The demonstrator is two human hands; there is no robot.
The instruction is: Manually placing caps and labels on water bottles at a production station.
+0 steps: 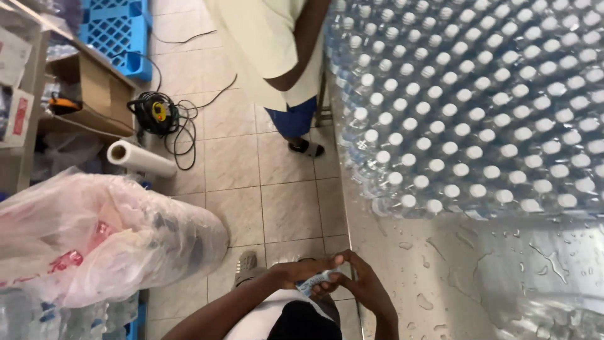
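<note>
My left hand (296, 274) and my right hand (358, 286) meet at the near edge of the wet steel table (478, 277). Between their fingers sits a small blue-and-white packet (314, 282); both hands grip it. Behind them on the table stand several rows of clear water bottles (465, 107) with white caps. My hands are well short of the bottles.
Another person (283, 56) in a pale shirt and blue shorts stands on the tiled floor beside the table. A large plastic-wrapped bundle (107, 233) fills the left. A white film roll (141, 158), a cable reel (154, 112), a blue pallet (116, 31) and cardboard boxes (94, 88) lie farther back.
</note>
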